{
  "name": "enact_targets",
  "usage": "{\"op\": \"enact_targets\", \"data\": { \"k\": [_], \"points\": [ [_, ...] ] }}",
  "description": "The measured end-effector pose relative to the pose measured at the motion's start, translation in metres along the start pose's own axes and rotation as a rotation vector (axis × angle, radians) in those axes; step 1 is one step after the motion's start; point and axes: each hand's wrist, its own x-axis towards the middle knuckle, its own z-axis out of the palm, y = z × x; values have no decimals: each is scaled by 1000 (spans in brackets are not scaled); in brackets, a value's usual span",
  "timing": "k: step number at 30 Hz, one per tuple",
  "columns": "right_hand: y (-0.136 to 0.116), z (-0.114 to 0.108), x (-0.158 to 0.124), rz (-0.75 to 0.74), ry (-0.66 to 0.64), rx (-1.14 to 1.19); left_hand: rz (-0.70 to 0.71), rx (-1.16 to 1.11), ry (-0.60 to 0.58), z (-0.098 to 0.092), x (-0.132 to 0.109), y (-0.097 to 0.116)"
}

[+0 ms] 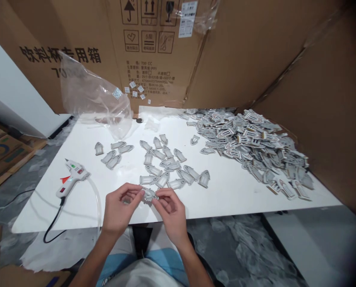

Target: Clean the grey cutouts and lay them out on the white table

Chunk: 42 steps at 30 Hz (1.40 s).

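Observation:
Both my hands meet over the near edge of the white table (231, 191). My left hand (119, 209) and my right hand (170, 213) pinch one small grey fish-shaped piece (148, 194) between their fingertips. Just beyond them lie several more of the same grey pieces (168, 167) spread out flat, with a smaller group (113, 153) further left. A big heap of similar grey and white pieces (255, 143) fills the table's far right.
A white hot glue gun (73, 177) lies at the left of the table, its black cord hanging off the front edge. A clear plastic bag (94, 99) stands at the back left. Cardboard boxes (225, 52) wall in the back and right side.

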Motion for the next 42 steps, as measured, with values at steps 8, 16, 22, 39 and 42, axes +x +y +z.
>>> {"op": "enact_targets", "data": {
  "k": [8,16,22,39,42],
  "points": [
    [0,1,-1,-26,39,-48,773,455,173,13,-13,-8],
    [1,-4,-2,-9,47,-27,993,804,173,27,-22,-13],
    [-2,-6,-2,44,53,16,994,803,172,25,-21,-13],
    [-9,-17,1,151,46,197,920,850,112,26,-35,-16],
    [-15,-23,-2,175,35,184,964,837,56,26,-37,-17]
  ]
}}
